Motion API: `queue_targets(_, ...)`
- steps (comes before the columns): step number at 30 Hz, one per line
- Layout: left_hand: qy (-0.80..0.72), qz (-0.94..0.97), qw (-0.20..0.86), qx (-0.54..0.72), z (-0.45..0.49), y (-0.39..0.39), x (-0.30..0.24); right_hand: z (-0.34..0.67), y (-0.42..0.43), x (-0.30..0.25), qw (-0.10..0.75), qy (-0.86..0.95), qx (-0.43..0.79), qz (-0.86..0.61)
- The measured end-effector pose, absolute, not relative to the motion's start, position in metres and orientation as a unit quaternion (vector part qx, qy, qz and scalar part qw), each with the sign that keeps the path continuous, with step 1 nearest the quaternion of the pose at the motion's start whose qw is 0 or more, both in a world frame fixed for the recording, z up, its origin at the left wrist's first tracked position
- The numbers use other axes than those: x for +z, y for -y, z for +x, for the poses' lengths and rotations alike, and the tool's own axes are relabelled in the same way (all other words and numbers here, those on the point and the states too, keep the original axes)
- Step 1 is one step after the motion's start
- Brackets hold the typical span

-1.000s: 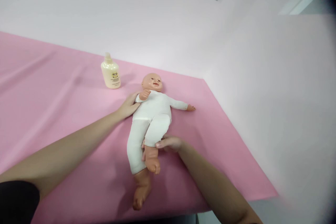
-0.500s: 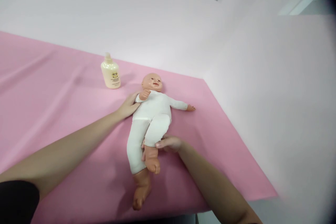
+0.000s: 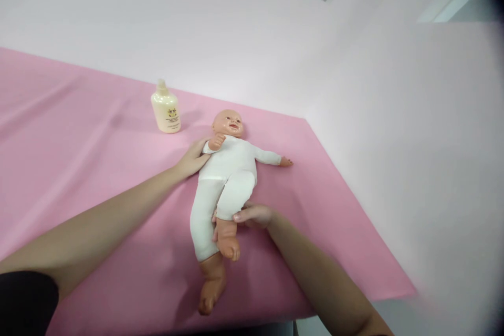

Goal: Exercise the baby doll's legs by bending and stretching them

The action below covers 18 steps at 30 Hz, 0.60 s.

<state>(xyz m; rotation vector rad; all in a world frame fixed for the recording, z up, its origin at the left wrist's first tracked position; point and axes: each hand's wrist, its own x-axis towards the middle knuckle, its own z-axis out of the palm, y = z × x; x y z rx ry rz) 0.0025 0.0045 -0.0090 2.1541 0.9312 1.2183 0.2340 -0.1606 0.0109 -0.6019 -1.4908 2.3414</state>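
Observation:
A baby doll (image 3: 226,160) in a white cloth body lies on its back on the pink cover, head toward the wall. My left hand (image 3: 195,156) is at the doll's arm on the left, its thumb against the doll's side and the fingers partly hidden behind the arm. With my right hand (image 3: 254,215) I grip the doll's bent leg just above the ankle. The thumb lies on top, and fingertips show on the leg's other side. The doll's other leg stretches toward me, and its far arm points out to the right.
A cream-coloured pump bottle (image 3: 167,110) stands upright left of the doll's head. The pink cover (image 3: 86,131) has creases on the left. White walls (image 3: 197,26) rise behind and to the right of the table.

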Motion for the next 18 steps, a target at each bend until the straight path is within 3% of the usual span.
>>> queue_targets(18, -0.352, 0.788, 0.243, 0.443, 0.003, -0.0068, -0.0109, 0.2335, 0.1596, 0.0079, 0.15, 0.515, 0.819, -0.206)
